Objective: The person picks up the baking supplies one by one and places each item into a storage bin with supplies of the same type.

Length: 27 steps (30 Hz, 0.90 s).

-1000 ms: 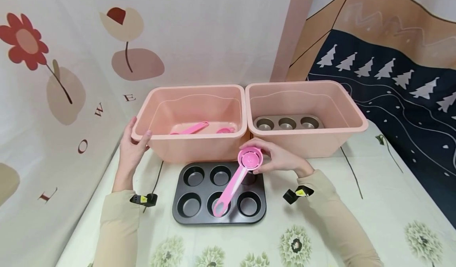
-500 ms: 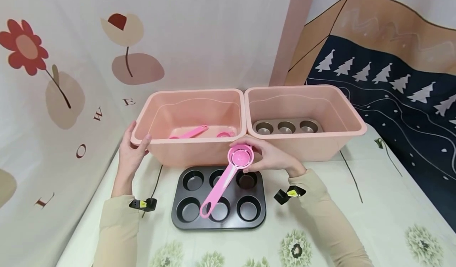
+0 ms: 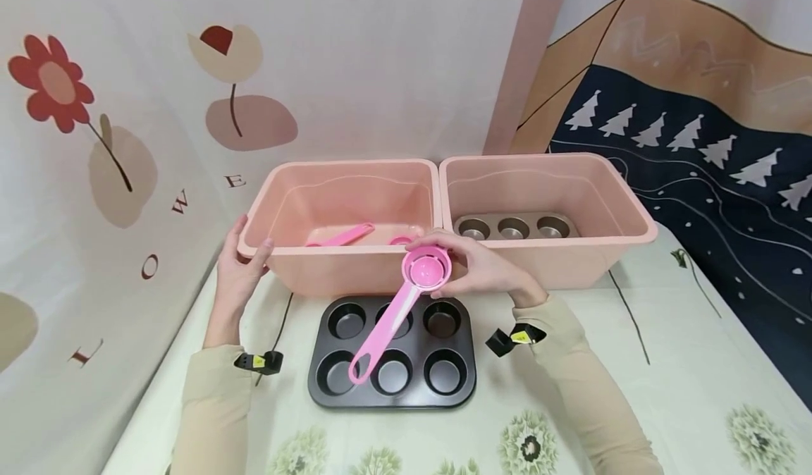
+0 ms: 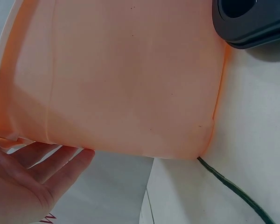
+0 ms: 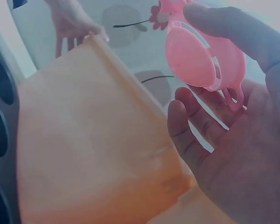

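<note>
One bright-pink long-handled plastic egg separator [image 3: 427,270] is pinched in the right hand [image 3: 480,267], a black six-cup metal muffin tin [image 3: 417,348] below that hand; the left hand [image 3: 240,274] grips a pale-pink rectangular plastic bin [image 3: 342,270].

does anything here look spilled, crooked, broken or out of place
Nothing stands out: no visible spill or damage. The pink bins stand upright side by side, the dark muffin tin lies flat, and the right hand holds a pink scoop.
</note>
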Tool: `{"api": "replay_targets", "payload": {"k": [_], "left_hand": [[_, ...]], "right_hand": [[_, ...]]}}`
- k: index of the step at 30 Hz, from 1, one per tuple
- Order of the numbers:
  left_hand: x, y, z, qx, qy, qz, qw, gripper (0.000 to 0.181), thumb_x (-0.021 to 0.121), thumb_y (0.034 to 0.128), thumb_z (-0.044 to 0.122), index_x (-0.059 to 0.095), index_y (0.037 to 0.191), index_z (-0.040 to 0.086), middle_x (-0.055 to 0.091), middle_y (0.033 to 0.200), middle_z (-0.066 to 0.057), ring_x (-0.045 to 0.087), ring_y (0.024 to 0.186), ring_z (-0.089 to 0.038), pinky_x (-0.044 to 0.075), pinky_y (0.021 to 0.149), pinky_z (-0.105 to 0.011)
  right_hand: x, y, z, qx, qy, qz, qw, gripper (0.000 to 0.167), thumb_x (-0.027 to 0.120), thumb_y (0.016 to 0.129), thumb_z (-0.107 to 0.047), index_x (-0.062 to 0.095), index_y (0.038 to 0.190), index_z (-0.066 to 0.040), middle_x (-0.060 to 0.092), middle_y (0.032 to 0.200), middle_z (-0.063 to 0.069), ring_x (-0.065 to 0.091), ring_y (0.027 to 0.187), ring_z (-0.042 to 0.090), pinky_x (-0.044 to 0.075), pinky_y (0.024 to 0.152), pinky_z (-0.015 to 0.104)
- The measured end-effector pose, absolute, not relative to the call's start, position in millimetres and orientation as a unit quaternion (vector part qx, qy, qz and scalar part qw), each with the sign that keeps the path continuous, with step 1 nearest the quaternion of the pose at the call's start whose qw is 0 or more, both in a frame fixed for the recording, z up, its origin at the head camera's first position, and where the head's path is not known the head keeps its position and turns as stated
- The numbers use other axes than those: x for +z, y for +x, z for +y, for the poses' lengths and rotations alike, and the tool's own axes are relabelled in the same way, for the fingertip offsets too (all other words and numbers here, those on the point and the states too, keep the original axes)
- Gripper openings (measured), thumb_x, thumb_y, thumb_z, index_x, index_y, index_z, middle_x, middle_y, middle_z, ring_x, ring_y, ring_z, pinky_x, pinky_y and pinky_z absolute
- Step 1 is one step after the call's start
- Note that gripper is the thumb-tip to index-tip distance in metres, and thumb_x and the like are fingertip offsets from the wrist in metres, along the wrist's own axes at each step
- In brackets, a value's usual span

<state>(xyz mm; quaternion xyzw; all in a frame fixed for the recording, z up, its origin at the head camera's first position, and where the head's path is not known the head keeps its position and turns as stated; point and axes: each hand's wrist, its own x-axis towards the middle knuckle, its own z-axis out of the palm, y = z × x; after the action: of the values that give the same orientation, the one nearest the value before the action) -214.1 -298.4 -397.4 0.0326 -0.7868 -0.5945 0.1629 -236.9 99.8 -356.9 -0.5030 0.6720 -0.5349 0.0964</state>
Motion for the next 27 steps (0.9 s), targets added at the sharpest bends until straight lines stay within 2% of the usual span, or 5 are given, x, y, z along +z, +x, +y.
{"api": "replay_targets", "payload": {"k": [5, 10, 14, 18, 27], "left_hand": [[-397.9, -210.6, -298.7, -0.594, 0.033, -0.788, 0.160, 0.075, 0.061, 0.0952, 0.027, 0.018, 0.156, 0.021, 0.035, 0.145, -0.023, 0.051, 0.106, -0.013, 0.049, 0.074, -0.012], [-398.6, -210.6, -299.9, -0.593, 0.033, -0.788, 0.161, 0.075, 0.061, 0.0953, 0.027, 0.018, 0.156, 0.019, 0.037, 0.142, -0.024, 0.053, 0.101, -0.009, 0.050, 0.074, -0.013], [-398.5, -213.5, -299.3, -0.587, 0.029, -0.792, 0.164, 0.075, 0.061, 0.0954, 0.028, 0.018, 0.156, 0.019, 0.038, 0.141, -0.024, 0.053, 0.099, -0.008, 0.050, 0.074, -0.013], [-399.6, -214.6, -297.0, -0.583, 0.027, -0.795, 0.163, 0.075, 0.062, 0.0951, 0.029, 0.018, 0.156, 0.020, 0.039, 0.142, -0.022, 0.052, 0.100, -0.008, 0.050, 0.074, -0.014], [-398.2, -214.1, -298.9, -0.569, 0.035, -0.804, 0.170, 0.074, 0.061, 0.0956, 0.028, 0.018, 0.156, 0.019, 0.041, 0.139, -0.022, 0.053, 0.094, -0.006, 0.051, 0.074, -0.015]], "right_hand": [[-346.8, -240.8, 94.8, -0.532, -0.505, 0.674, 0.085, 0.068, 0.082, 0.073, 0.001, 0.052, 0.134, -0.003, 0.055, 0.134, 0.010, 0.047, 0.121, 0.023, 0.039, 0.102, 0.039], [-339.4, -246.7, 91.8, -0.533, -0.507, 0.669, 0.102, 0.069, 0.079, 0.074, 0.006, 0.050, 0.136, -0.003, 0.058, 0.130, 0.007, 0.051, 0.116, 0.024, 0.043, 0.098, 0.038], [-333.8, -253.8, 92.0, -0.526, -0.505, 0.677, 0.101, 0.065, 0.078, 0.076, 0.002, 0.051, 0.136, -0.002, 0.057, 0.128, 0.005, 0.051, 0.113, 0.024, 0.045, 0.094, 0.036], [-329.6, -259.6, 91.4, -0.531, -0.494, 0.680, 0.107, 0.062, 0.075, 0.078, 0.001, 0.050, 0.135, 0.000, 0.056, 0.127, 0.008, 0.052, 0.110, 0.025, 0.047, 0.092, 0.036], [-318.4, -273.4, 84.0, -0.542, -0.457, 0.692, 0.135, 0.060, 0.073, 0.079, 0.001, 0.052, 0.134, -0.002, 0.057, 0.122, 0.010, 0.054, 0.104, 0.026, 0.052, 0.083, 0.037]]}}
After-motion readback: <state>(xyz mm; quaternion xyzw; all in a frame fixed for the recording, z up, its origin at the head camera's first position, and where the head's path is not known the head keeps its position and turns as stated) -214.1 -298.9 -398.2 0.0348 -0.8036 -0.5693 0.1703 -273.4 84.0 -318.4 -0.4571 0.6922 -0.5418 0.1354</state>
